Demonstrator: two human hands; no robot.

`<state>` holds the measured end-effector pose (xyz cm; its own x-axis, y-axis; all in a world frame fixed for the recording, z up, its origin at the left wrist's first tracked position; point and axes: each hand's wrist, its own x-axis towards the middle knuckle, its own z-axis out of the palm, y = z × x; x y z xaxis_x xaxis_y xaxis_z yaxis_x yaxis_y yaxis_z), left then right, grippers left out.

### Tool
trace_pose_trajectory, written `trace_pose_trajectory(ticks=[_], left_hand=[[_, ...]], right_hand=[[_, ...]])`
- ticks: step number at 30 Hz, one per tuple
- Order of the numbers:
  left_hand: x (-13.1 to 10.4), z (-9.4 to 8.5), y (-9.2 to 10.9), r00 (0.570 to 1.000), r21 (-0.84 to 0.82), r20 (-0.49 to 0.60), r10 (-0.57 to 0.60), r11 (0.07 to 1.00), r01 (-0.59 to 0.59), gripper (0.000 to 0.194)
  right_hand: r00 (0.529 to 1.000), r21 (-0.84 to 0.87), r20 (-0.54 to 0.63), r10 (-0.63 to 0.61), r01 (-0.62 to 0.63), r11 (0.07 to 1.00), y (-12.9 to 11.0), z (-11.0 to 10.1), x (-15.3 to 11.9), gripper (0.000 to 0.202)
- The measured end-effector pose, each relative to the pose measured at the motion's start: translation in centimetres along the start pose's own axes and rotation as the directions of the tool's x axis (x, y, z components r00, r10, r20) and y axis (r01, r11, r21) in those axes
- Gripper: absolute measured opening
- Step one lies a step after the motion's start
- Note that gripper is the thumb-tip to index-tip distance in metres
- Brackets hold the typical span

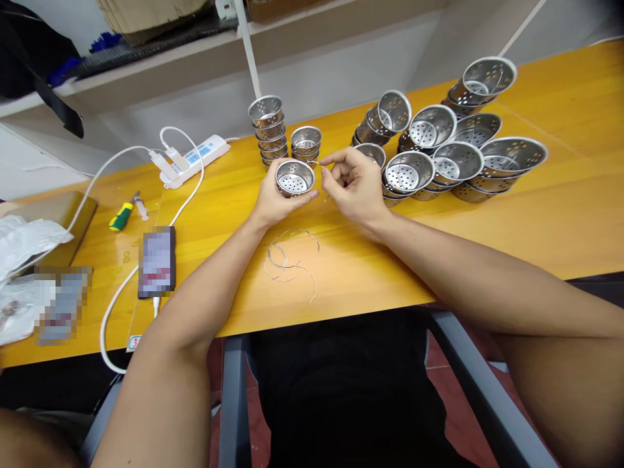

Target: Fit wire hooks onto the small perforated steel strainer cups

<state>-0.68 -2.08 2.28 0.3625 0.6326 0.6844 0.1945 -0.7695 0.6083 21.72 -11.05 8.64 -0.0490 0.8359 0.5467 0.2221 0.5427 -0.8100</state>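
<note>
My left hand [273, 200] is wrapped round a small perforated metal cup [295, 179], its open rim facing up toward me. Just right of the cup, my right hand [355, 185] pinches a thin bent wire [316, 163] between thumb and forefinger, with one end close to the cup's rim; whether it touches the cup I cannot tell. Several curved wires [285, 257] lie loosely on the wooden table [370, 273] below my hands. Behind the held cup stand a tall stack of similar cups [270, 133] and a shorter stack [307, 142].
Several stacks of perforated cups [458, 161] fill the right back. To the left are a white power strip [197, 161] with cables, a green and yellow screwdriver [121, 217], a phone [156, 262], another blurred device [63, 305] and plastic bags [29, 240].
</note>
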Motion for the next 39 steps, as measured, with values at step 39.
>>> trace_pose_trajectory(ticks=[39], left_hand=[[0.1, 0.3, 0.6, 0.997, -0.005, 0.076, 0.029, 1.000, -0.029, 0.087]], right_hand=[[0.994, 0.035, -0.014, -0.110, 0.110, 0.993, 1.4, 0.0, 0.4, 0.038]])
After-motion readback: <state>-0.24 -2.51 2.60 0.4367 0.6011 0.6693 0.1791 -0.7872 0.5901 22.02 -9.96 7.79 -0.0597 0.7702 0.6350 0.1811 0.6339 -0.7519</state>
